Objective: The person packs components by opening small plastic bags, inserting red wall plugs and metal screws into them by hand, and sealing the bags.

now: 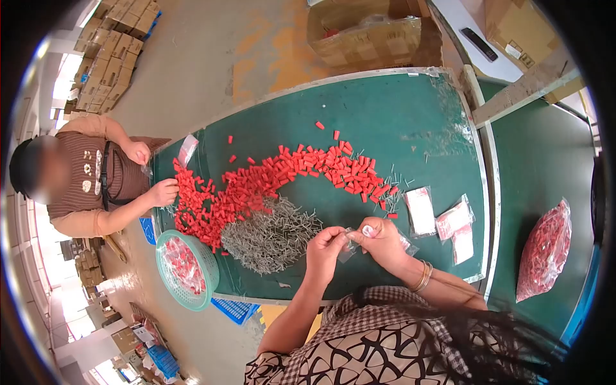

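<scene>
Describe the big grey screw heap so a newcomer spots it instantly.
On the green table, follow the long band of red plugs. On its near side, between the pale green basket and the person's left hand, lies the screw heap. Its grey metal sets it apart from the red plugs beside it.

Small clear bag [347, 253]: contents seemingly too small to tell. Cardboard box [372, 48] cut off at top.
</scene>
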Demonstrator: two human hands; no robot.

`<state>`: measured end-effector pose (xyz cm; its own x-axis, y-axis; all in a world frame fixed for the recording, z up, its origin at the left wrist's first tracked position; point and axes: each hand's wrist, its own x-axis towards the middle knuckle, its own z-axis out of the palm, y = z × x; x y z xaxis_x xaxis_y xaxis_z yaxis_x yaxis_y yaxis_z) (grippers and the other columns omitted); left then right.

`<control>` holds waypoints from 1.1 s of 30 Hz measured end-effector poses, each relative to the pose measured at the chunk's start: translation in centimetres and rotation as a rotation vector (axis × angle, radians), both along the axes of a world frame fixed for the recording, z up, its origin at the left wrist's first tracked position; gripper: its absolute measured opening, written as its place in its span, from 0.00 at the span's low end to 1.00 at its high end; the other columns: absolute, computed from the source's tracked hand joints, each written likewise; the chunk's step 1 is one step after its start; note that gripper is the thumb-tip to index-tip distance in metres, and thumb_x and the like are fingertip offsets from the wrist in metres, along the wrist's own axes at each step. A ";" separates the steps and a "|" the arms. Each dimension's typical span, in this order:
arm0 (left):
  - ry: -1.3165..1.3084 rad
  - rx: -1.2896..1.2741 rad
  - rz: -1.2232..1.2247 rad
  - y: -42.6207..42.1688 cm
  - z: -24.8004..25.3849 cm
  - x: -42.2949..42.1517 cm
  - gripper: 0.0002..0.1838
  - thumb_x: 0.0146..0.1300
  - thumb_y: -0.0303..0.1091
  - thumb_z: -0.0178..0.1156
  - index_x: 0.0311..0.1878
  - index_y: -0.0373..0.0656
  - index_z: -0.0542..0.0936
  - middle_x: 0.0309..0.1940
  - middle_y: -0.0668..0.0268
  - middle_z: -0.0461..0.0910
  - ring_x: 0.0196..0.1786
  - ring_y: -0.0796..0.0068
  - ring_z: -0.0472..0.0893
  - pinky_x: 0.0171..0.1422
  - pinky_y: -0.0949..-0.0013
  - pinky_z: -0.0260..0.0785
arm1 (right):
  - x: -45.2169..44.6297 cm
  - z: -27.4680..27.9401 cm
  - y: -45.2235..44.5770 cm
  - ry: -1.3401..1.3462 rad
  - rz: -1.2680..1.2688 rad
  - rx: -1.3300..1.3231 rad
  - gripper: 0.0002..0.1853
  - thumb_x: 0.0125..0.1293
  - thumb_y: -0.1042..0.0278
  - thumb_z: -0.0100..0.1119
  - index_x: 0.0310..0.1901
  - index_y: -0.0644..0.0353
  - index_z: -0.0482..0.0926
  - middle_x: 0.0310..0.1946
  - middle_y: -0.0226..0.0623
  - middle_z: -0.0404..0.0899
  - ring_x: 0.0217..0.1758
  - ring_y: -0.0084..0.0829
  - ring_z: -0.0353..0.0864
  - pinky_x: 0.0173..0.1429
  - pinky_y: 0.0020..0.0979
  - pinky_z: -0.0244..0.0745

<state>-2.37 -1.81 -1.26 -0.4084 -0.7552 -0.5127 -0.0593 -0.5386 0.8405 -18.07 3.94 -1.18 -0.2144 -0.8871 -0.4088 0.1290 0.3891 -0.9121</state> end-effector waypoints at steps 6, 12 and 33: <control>-0.043 -0.038 -0.010 -0.5 0.4 0.1 0.05 0.65 0.25 0.61 0.42 0.36 0.81 0.34 0.69 0.81 0.33 0.82 0.77 0.41 0.76 0.70 | -0.4 0.9 -0.4 -0.173 0.018 0.067 0.11 0.69 0.64 0.62 0.34 0.63 0.81 0.25 0.29 0.79 0.21 0.16 0.73 0.24 0.21 0.68; -0.075 -0.084 -0.064 -1.0 1.0 0.2 0.04 0.66 0.25 0.60 0.42 0.36 0.81 0.32 0.71 0.79 0.33 0.84 0.76 0.41 0.77 0.69 | -1.7 1.1 0.2 -0.328 0.079 0.131 0.10 0.71 0.66 0.58 0.40 0.66 0.82 0.33 0.30 0.81 0.23 0.18 0.75 0.27 0.22 0.72; -0.364 -0.507 -0.085 0.6 1.0 -1.1 0.05 0.61 0.25 0.66 0.40 0.36 0.81 0.29 0.72 0.79 0.31 0.85 0.75 0.38 0.77 0.70 | -0.6 1.0 0.1 0.306 0.039 -0.193 0.09 0.55 0.72 0.69 0.25 0.64 0.77 0.24 0.40 0.76 0.26 0.42 0.77 0.30 0.37 0.70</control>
<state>-3.43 -1.23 -0.25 -0.3442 -0.9134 -0.2171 -0.4146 -0.0596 0.9081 -18.65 4.05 -0.14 -0.2651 -0.9516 -0.1553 -0.1725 0.2053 -0.9634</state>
